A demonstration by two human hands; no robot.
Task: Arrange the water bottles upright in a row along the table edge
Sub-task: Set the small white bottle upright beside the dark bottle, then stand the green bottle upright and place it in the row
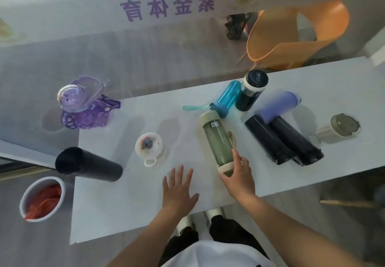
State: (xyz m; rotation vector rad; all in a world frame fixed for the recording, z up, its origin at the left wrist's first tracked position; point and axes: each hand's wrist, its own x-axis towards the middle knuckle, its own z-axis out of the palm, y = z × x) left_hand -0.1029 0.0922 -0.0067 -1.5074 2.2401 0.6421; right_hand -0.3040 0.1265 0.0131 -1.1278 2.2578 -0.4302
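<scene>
A green see-through bottle [216,139] lies on its side on the white table [129,208], and my right hand [239,175] grips its near end. My left hand [179,187] rests flat on the table, fingers spread, holding nothing. At the left, a purple bottle [83,102], a black tumbler [87,165] and a white-lidded cup [149,145] stand upright. A dark bottle with a white collar [252,89] stands at the far edge. A blue bottle [226,98], a lavender bottle [279,105] and two black bottles [268,139] [295,139] lie on their sides. A grey cup [337,128] sits at the right.
A glass partition with purple lettering [166,6] runs along the table's far edge. Behind it stands an orange chair [291,31]. A white bin with red contents [41,198] sits on the floor at the left. My shoes [200,218] show under the near edge.
</scene>
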